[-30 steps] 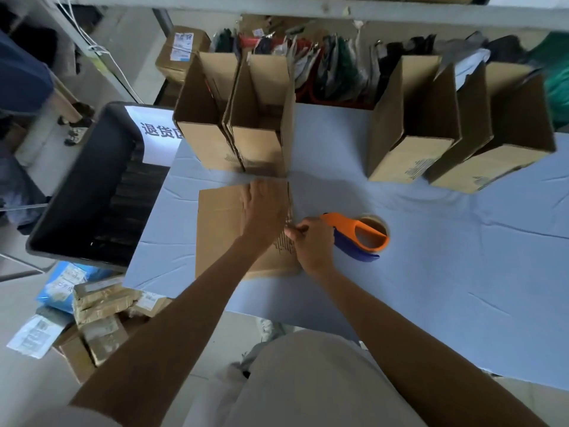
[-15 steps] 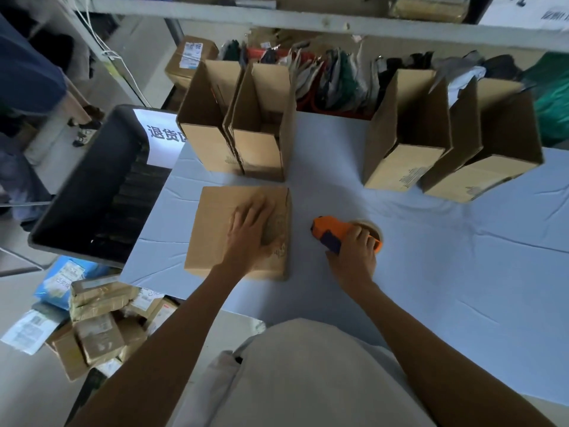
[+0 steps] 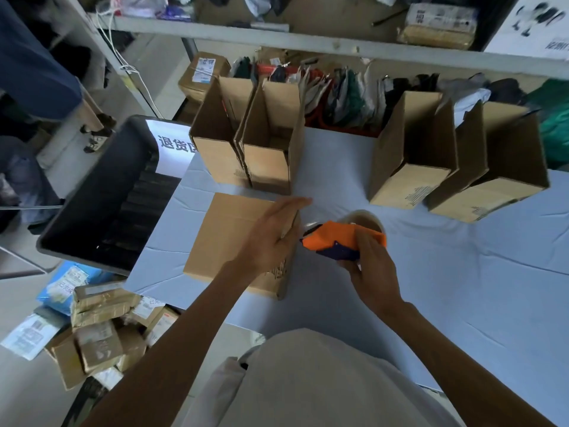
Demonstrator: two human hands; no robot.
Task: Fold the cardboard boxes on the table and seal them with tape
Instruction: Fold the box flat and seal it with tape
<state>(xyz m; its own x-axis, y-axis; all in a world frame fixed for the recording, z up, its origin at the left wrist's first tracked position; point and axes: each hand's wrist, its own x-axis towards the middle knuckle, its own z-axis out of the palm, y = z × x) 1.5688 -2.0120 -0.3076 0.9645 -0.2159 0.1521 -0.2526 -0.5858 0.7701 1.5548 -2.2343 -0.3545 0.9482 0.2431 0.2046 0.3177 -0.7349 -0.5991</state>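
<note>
Person, head view.

Torso: plain pale beige fabric garment (image 3: pixel 308 383). It is one even tone with soft rounded folds. Along its left edge the cloth bunches into a loose fold, with a small dark spot beside it that is too small to identify.

Arms: left forearm (image 3: pixel 184 340) and right forearm (image 3: pixel 446 349) are both bare from the wrist to the frame edge.

Hands: left hand (image 3: pixel 268 241) and right hand (image 3: pixel 372 272) are both bare. Fingertip detail is blurred.

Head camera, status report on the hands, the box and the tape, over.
Left hand flat on the folded box, fingers straight. Right hand holds the orange tape dispenser beside the box's right edge. Nothing between them.
</note>
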